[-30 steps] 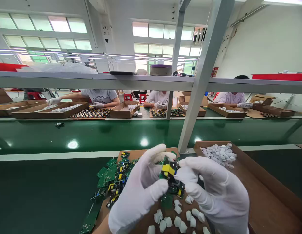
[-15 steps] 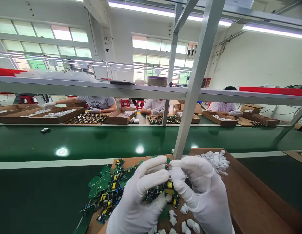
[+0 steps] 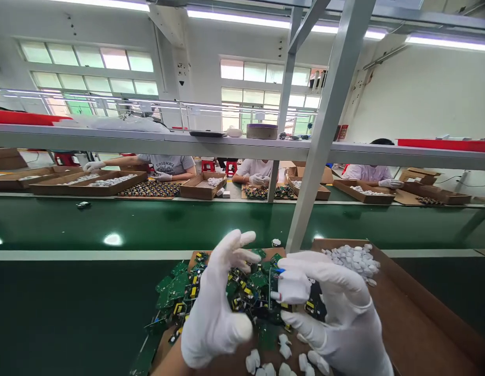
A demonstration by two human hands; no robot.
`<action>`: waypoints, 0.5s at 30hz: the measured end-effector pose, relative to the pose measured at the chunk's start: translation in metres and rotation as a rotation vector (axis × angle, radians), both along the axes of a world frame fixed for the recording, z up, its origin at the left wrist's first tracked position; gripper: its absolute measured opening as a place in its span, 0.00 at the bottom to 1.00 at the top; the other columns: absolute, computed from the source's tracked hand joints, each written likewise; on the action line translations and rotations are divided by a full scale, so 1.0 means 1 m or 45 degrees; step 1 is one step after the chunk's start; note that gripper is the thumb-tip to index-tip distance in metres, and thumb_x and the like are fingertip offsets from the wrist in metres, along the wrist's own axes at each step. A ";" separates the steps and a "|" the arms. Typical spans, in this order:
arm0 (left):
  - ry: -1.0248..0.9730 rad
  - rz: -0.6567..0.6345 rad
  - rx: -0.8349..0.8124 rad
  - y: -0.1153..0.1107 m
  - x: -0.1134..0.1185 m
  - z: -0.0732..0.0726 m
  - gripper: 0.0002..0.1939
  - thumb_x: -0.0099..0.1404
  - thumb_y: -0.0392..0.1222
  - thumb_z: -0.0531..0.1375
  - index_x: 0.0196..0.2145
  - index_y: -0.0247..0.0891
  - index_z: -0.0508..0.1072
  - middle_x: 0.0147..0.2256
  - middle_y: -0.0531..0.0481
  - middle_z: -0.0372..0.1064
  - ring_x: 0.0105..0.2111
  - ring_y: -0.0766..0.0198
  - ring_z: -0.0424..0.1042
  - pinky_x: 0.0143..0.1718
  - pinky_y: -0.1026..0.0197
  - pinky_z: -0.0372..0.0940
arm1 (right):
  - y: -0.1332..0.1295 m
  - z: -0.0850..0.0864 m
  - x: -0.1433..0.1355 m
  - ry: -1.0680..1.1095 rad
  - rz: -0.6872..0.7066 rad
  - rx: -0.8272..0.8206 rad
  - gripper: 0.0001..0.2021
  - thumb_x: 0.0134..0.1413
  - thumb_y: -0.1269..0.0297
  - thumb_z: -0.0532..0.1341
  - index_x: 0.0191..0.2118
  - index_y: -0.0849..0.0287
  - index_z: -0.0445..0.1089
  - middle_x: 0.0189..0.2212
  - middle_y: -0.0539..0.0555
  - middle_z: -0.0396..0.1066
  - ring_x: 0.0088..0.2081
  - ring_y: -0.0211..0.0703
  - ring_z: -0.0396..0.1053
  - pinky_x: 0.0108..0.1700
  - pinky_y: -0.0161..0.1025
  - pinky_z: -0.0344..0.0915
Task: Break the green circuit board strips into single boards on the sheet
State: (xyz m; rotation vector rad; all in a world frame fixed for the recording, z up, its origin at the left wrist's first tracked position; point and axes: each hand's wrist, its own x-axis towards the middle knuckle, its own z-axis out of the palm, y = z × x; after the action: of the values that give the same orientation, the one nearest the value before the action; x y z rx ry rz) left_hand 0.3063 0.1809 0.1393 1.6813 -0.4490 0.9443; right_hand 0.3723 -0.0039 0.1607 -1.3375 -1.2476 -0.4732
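Both of my hands wear white gloves. My right hand (image 3: 332,308) grips a circuit board (image 3: 274,292) by its edges, between thumb and fingers. A white piece (image 3: 294,287), which looks soft, sits against the board's face, inside that grip. My left hand (image 3: 222,308) is off to the left of the board, its fingers spread and holding nothing. Beneath and behind the hands lies a heap of green circuit boards (image 3: 174,292) with yellow and black parts. Several small white pieces (image 3: 285,347) lie on the cardboard below.
To the right stands a cardboard tray (image 3: 415,308) with a pile of white pieces (image 3: 354,261) at its far end. A slanted grey post (image 3: 321,130) rises just beyond the boards. Behind runs a green conveyor belt (image 3: 187,222), with co-workers seated across it.
My left hand has let go of the board and moved away to the left, its fingers opening. The right hand keeps hold of the board. The view has turned slightly left.
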 end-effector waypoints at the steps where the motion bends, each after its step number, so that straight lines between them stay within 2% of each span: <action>1: 0.211 -0.129 -0.066 0.001 -0.001 0.006 0.39 0.60 0.70 0.55 0.61 0.45 0.61 0.55 0.39 0.66 0.39 0.56 0.74 0.40 0.53 0.70 | -0.004 0.002 0.000 -0.087 -0.064 -0.086 0.27 0.53 0.76 0.66 0.55 0.51 0.61 0.47 0.55 0.73 0.52 0.48 0.70 0.54 0.48 0.70; 2: 0.423 -0.251 -0.091 0.001 -0.002 0.011 0.37 0.63 0.69 0.53 0.59 0.41 0.64 0.52 0.39 0.69 0.36 0.58 0.73 0.38 0.55 0.69 | -0.007 0.004 0.000 -0.182 -0.141 -0.176 0.26 0.52 0.77 0.66 0.55 0.52 0.62 0.47 0.56 0.72 0.52 0.49 0.70 0.54 0.48 0.70; 4: 0.744 -0.432 -0.051 -0.003 -0.004 0.021 0.31 0.63 0.65 0.56 0.51 0.37 0.72 0.43 0.42 0.72 0.35 0.59 0.72 0.38 0.57 0.68 | -0.009 0.007 -0.001 -0.362 -0.295 -0.319 0.23 0.53 0.77 0.64 0.53 0.54 0.64 0.47 0.57 0.73 0.51 0.49 0.70 0.52 0.47 0.71; 7: 0.908 -0.525 -0.036 -0.010 -0.006 0.030 0.26 0.61 0.60 0.62 0.45 0.35 0.75 0.37 0.45 0.72 0.35 0.59 0.71 0.38 0.59 0.67 | -0.004 0.010 0.000 -0.515 -0.378 -0.394 0.20 0.53 0.76 0.61 0.51 0.54 0.65 0.45 0.55 0.76 0.50 0.49 0.71 0.50 0.46 0.72; 9: 0.896 -0.608 -0.102 -0.013 -0.008 0.031 0.26 0.61 0.60 0.62 0.45 0.34 0.74 0.35 0.46 0.70 0.29 0.63 0.70 0.34 0.60 0.66 | 0.002 0.010 0.005 -0.549 -0.290 -0.379 0.21 0.52 0.75 0.62 0.52 0.53 0.64 0.45 0.54 0.77 0.51 0.49 0.71 0.51 0.47 0.72; 12: 0.849 -0.723 -0.186 -0.015 -0.011 0.031 0.27 0.61 0.61 0.61 0.45 0.33 0.74 0.30 0.48 0.68 0.22 0.67 0.66 0.28 0.61 0.64 | 0.009 0.006 0.015 -0.590 -0.039 -0.249 0.26 0.52 0.69 0.66 0.56 0.52 0.60 0.45 0.55 0.77 0.48 0.49 0.74 0.53 0.50 0.71; 15: 0.818 -0.700 -0.202 -0.017 -0.013 0.032 0.25 0.60 0.60 0.62 0.42 0.33 0.75 0.28 0.49 0.66 0.23 0.67 0.65 0.29 0.62 0.64 | 0.015 0.003 0.022 -0.560 0.094 -0.128 0.28 0.54 0.64 0.68 0.58 0.51 0.60 0.42 0.56 0.78 0.42 0.48 0.77 0.49 0.50 0.73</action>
State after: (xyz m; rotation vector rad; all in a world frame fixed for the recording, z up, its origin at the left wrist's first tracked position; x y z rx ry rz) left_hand 0.2931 0.1641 0.1710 1.4967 -0.3540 0.0212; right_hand 0.3944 0.0106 0.1637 -1.3060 -1.6948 -0.6842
